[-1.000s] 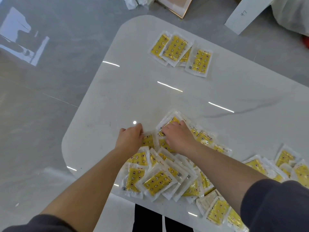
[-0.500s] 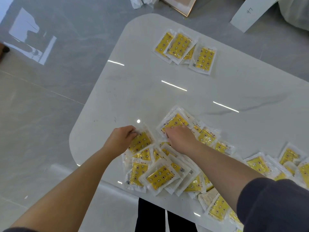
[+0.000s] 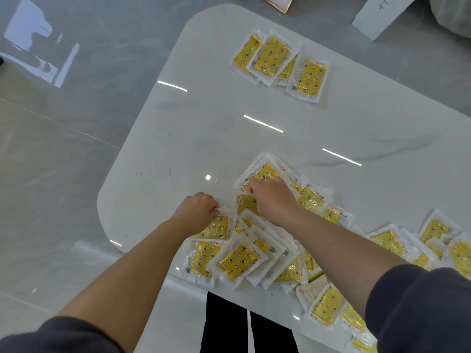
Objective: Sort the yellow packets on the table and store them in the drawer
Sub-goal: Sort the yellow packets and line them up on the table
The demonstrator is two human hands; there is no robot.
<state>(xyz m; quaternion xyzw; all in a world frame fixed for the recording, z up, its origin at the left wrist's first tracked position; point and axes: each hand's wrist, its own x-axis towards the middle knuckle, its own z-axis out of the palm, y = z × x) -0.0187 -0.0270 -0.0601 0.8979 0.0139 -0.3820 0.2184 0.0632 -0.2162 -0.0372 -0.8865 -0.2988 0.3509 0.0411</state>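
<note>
Several yellow packets in clear wrappers lie in a loose overlapping heap (image 3: 244, 258) along the near edge of the white table (image 3: 193, 138). My left hand (image 3: 197, 211) sits at the heap's left side, its curled fingers pinching the top edge of one packet (image 3: 216, 226). My right hand (image 3: 274, 197) lies palm down on the heap, fingers pressing the uppermost packet (image 3: 265, 171). A small separate group of packets (image 3: 280, 62) rests at the table's far side. No drawer is in view.
More packets (image 3: 413, 248) trail off to the right along the near edge. The table's rounded corner is at the left, with grey tiled floor (image 3: 63, 154) beyond. A white board (image 3: 382, 14) and a framed item (image 3: 277, 2) lie on the floor past the far edge.
My left hand pulled one packet to the left out of the heap and now holds it lower. My right hand slid up onto the topmost packet. The camera shifted.
</note>
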